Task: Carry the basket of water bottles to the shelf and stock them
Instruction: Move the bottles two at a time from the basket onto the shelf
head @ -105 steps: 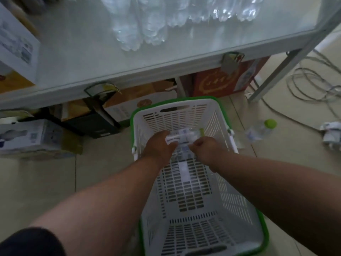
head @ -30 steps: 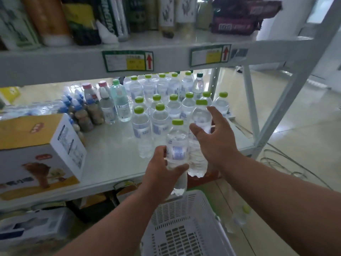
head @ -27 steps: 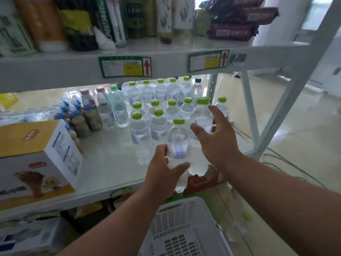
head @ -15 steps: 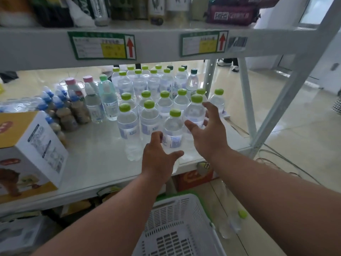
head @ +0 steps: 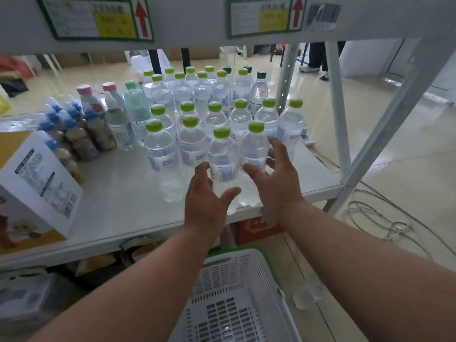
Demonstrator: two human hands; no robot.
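Head view: both hands, left (head: 206,206) and right (head: 276,183), were spread loosely around two front bottles (head: 223,159) at the shelf (head: 118,213) edge (basket (head: 237,292) below, seemingly empty); a nudge could topple them off.

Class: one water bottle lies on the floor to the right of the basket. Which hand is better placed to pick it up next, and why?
The right hand. The fallen bottle lies on the floor right of the basket, below the right forearm. The left hand would have to cross over the basket. Both hands are open near the shelved bottles.
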